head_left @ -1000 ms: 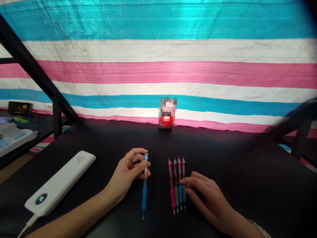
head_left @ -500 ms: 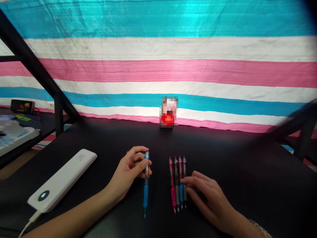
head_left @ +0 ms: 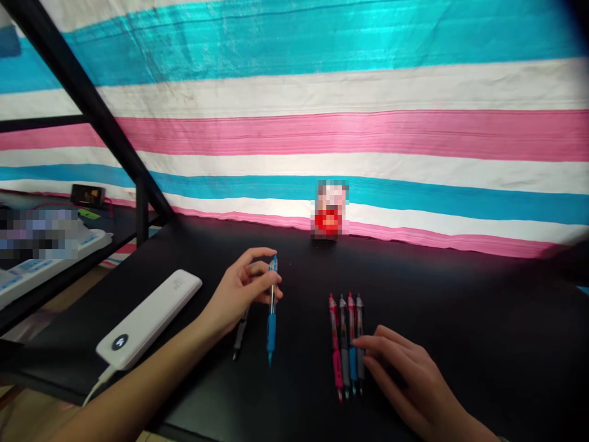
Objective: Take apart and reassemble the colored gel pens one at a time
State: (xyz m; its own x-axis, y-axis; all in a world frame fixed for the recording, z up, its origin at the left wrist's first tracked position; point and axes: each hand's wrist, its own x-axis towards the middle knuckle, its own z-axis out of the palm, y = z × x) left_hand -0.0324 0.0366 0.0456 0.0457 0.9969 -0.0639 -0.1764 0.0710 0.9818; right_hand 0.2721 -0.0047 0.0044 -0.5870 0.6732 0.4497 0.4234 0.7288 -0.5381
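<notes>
My left hand (head_left: 237, 291) pinches a blue click pen (head_left: 271, 331) near its top, between thumb and fingers, with its tip toward me. Partly hidden beneath this hand is a dark grey pen (head_left: 239, 337) on the desk. Right of centre, several pens lie side by side: a pink pen (head_left: 337, 365), a grey pen (head_left: 345, 353), a pen with a red top and blue grip (head_left: 353, 362), and another grey pen (head_left: 360, 368). My right hand (head_left: 409, 374) rests at the right side of this row, index finger reaching over the rightmost pen, thumb lower and apart.
A white power bank (head_left: 150, 319) with a cable plugged in lies on the black desk (head_left: 207, 393) at left. A blurred-out red item (head_left: 329, 221) stands at the back against the striped sheet (head_left: 368, 135). Beyond the black frame are a power strip (head_left: 92, 242) and a phone (head_left: 87, 194).
My left hand has lifted slightly away from me with the blue pen, uncovering the dark grey pen below. The view has swung left. My right hand stays by the row.
</notes>
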